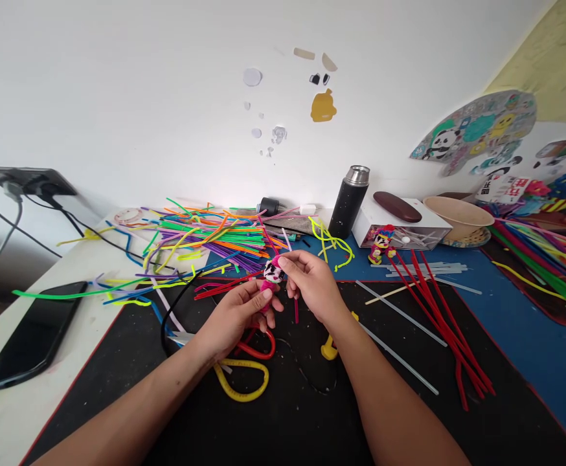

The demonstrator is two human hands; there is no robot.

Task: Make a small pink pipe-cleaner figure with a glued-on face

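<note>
Over the black mat, my left hand (244, 307) grips a small pink, white and black pipe-cleaner figure (274, 272) by its pink lower part. My right hand (312, 281) pinches the pink top of the same figure; its fingertips partly hide it. A dark pink pipe cleaner (296, 310) hangs below my right fingers. Under my left wrist lie scissors with one yellow handle (244, 396) and one red handle (269, 346); their blades poke out to the left. Beside my right forearm rests a yellow tool (329, 349), partly covered.
Many coloured pipe cleaners (210, 236) are heaped at the back left. Red pipe cleaners (451, 330) and clear glue sticks (404, 362) lie at right. Behind stand a black flask (348, 204), a white box (409, 234) and a finished-looking figure (381, 246). A phone (33, 336) lies far left.
</note>
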